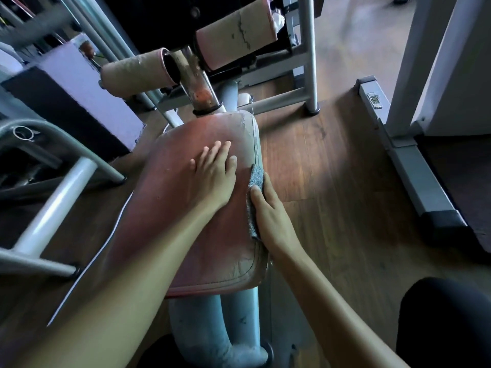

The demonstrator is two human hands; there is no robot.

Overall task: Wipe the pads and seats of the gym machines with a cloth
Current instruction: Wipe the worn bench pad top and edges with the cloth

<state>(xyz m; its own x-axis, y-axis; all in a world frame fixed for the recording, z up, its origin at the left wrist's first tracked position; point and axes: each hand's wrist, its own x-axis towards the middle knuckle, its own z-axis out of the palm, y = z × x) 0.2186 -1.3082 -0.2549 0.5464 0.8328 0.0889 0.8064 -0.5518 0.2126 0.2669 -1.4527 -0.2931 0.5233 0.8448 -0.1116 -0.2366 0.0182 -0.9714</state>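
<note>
The worn red seat [186,208] of a gym machine fills the middle of the view, its cover cracked along the far right edge. The left hand [214,176] lies flat on top of it, fingers straight and holding nothing. The right hand [268,208] grips a small grey cloth [256,176] against the seat's right edge, thumb on top and fingers over the side. The cloth looks light, soft and limp, so it is best bunched under the palm. The padding should give a little under pressure, and the cracked cover could snag or flake. Two roller pads [233,35] beyond the seat look just as worn.
</note>
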